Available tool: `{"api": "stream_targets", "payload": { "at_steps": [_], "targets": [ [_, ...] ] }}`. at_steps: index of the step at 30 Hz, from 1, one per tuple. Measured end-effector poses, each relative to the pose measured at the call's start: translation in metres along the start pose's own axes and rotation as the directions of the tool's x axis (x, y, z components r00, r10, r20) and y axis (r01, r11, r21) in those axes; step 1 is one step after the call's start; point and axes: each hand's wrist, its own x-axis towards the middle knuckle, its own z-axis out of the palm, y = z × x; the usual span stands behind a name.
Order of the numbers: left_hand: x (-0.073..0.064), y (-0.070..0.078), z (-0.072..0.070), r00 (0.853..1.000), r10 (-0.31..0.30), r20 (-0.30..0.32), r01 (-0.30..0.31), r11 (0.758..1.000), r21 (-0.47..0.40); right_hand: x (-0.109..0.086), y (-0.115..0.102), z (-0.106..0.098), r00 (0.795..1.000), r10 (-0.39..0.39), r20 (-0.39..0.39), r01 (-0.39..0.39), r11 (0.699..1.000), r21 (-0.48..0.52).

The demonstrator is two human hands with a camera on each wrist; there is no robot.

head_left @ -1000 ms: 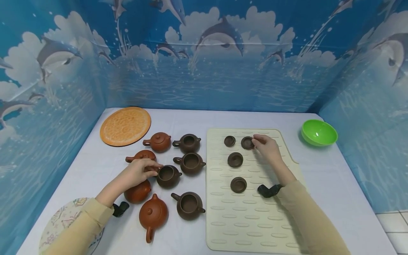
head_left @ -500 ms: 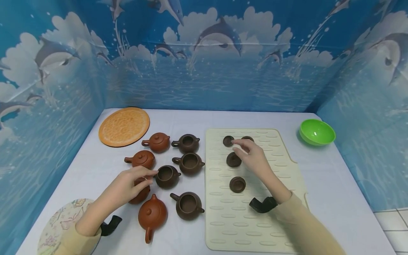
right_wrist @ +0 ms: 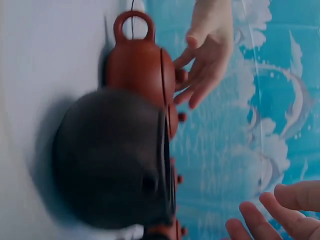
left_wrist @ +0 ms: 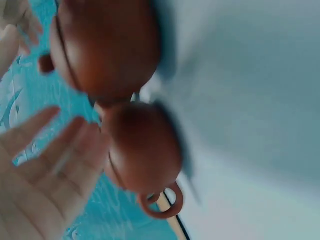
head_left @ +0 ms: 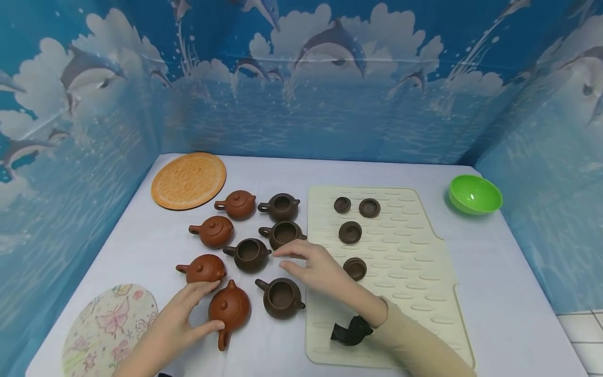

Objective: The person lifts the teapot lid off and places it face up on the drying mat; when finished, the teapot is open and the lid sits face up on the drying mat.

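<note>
Several reddish-brown lidded teapots stand on the left; the front teapot [head_left: 229, 306] has its spout pointing away. Beside it my left hand [head_left: 176, 324] hovers with fingers spread, and it holds nothing. Its fingertips also appear next to a red teapot [left_wrist: 142, 150] in the left wrist view. To the right stand several dark brown lidless teapots, among them one [head_left: 248, 255] in the middle and a nearer one [head_left: 281, 298]. My right hand [head_left: 320, 267] reaches over the mat's left edge towards them, fingers extended and holding nothing. Several dark lids [head_left: 350, 232] lie on the mat.
The cream ribbed mat [head_left: 410, 314] covers the right part of the white table. At the back right is a green bowl [head_left: 476, 195]. A round orange board [head_left: 188, 181] lies back left, and a round patterned mat [head_left: 108, 335] front left.
My left hand has left the middle dark teapot and come down to the front red teapot. My right hand has moved from the far lids left and nearer, beside the dark teapots.
</note>
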Motion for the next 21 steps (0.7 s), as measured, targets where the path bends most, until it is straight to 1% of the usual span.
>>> {"api": "stream_targets", "payload": {
  "at_steps": [3,6,9,11,12,15,18,21],
  "targets": [
    [-0.008,0.001,0.01,0.997,-0.066,0.039,0.066,0.998,0.006,0.005,-0.011,0.016,0.997,-0.022,0.076,0.021,1.0,0.014],
    [-0.012,0.002,0.018,0.991,-0.117,0.063,0.117,0.993,-0.01,0.009,-0.019,0.033,0.988,-0.042,0.15,0.044,0.999,-0.01],
    [-0.012,0.003,0.022,0.985,-0.152,0.082,0.155,0.987,-0.031,0.011,-0.024,0.047,0.973,-0.052,0.223,0.065,0.996,-0.054],
    [-0.011,0.003,0.021,0.978,-0.179,0.106,0.185,0.981,-0.05,0.012,-0.027,0.057,0.963,-0.059,0.265,0.086,0.992,-0.094],
    [-0.011,0.003,0.021,0.977,-0.182,0.112,0.189,0.98,-0.056,0.012,-0.028,0.061,0.957,-0.059,0.285,0.093,0.99,-0.107],
    [-0.011,0.001,0.019,0.979,-0.169,0.118,0.178,0.981,-0.074,0.013,-0.03,0.073,0.944,-0.067,0.324,0.124,0.98,-0.158],
    [-0.011,-0.005,0.018,0.99,-0.108,0.089,0.115,0.99,-0.085,0.013,-0.032,0.081,0.938,-0.085,0.337,0.166,0.961,-0.22],
    [-0.01,-0.01,0.018,0.997,-0.05,0.059,0.056,0.994,-0.098,0.014,-0.033,0.086,0.936,-0.102,0.337,0.201,0.94,-0.274]
  ]
}}
